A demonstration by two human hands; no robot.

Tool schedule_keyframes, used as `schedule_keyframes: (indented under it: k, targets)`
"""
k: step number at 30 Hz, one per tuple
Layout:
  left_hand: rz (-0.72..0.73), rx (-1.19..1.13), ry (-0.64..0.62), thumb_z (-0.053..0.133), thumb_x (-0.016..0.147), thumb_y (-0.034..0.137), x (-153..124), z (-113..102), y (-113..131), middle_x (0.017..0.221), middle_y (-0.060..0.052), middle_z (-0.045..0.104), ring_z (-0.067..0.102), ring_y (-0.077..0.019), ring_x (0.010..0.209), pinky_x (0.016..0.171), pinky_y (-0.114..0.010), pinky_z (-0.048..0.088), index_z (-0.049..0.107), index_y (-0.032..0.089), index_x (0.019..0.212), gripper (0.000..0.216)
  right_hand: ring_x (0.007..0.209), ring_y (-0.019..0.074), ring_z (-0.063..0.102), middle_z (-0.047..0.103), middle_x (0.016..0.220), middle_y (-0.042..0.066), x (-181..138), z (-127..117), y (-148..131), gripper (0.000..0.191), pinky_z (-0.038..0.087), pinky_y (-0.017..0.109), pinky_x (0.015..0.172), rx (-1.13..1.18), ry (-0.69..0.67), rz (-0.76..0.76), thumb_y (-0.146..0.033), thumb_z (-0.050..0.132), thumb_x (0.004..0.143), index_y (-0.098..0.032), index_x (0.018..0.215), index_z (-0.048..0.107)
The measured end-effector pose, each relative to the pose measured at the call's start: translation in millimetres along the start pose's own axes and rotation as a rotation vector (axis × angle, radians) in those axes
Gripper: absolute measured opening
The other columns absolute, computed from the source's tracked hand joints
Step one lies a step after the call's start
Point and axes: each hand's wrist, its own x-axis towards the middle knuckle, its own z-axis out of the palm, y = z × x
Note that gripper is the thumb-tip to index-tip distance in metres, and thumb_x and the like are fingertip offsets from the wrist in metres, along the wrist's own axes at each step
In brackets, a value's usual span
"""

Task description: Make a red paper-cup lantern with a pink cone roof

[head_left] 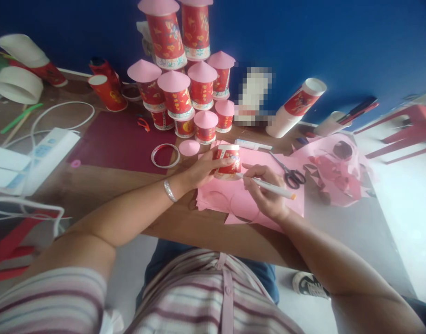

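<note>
My left hand (206, 166) is closed round a red paper cup (235, 157) with gold and white print and a pale band along its lower edge. In my right hand (266, 189) is a white marker pen (273, 187) with an orange end. Its tip is at the cup's pale lower band; whether it touches cannot be made out. Both hands are above pink paper sheets (216, 197) with cut curved edges. Scissors (293, 177) with dark handles lie on the paper just beyond my right hand.
Stacked red cups with pink cone tops (174, 95) stand at the back. A tape roll (165, 155) and a pink cone (189, 148) lie left of the cup. Pink scraps (345, 171) are heaped at right; a white power strip (47, 155) with cables is at left.
</note>
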Motion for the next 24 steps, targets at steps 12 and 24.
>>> schedule_keyframes:
  k: [12,24]
  targets:
    - [-0.051,0.007,0.072,0.089,0.081,0.036,-2,3,-1,0.103,-0.003,0.071,0.072,-0.0195,0.096,0.09,-0.035,0.058,0.061,0.018,0.114,0.047,0.086,0.0195,0.081,0.074,0.078,-0.002,0,0,-5,0.008,0.07,0.043,0.099,0.012,-0.092,-0.018,-0.024,0.065,0.1,-0.024,0.092,0.066]
    - [-0.039,0.106,0.14,0.098,0.072,0.042,1,3,-7,0.105,-0.004,0.071,0.071,-0.0177,0.094,0.087,-0.033,0.057,0.057,0.018,0.114,0.064,0.065,0.0148,0.071,0.075,0.077,-0.001,2,6,-10,0.01,0.06,0.028,0.066,-0.182,-0.02,-0.239,-0.016,0.066,0.098,-0.025,0.094,0.065]
